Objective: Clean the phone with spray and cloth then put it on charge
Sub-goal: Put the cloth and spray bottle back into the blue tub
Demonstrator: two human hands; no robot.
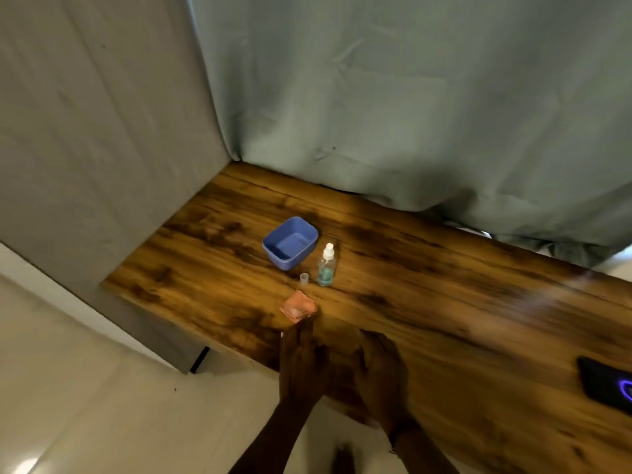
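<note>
A folded pink-orange cloth (298, 305) lies on the wooden table (444, 302). Just behind it stand a clear spray bottle (327, 265) with blue-green liquid and a white nozzle, and its small clear cap (304, 278). My left hand (301, 360) reaches over the table's front edge, its fingertips just short of the cloth and holding nothing. My right hand (381, 378) rests palm down on the table beside it, blurred, with nothing seen in it. At the far right edge lies a flat black device (603, 384) with a glowing purple ring; whether it is the phone or the charger I cannot tell.
An empty blue plastic tub (290, 242) stands behind the bottle. Grey-green curtains (410, 114) hang along the table's back and left side. The table's left end (113, 285) drops off to a pale tiled floor (85, 388).
</note>
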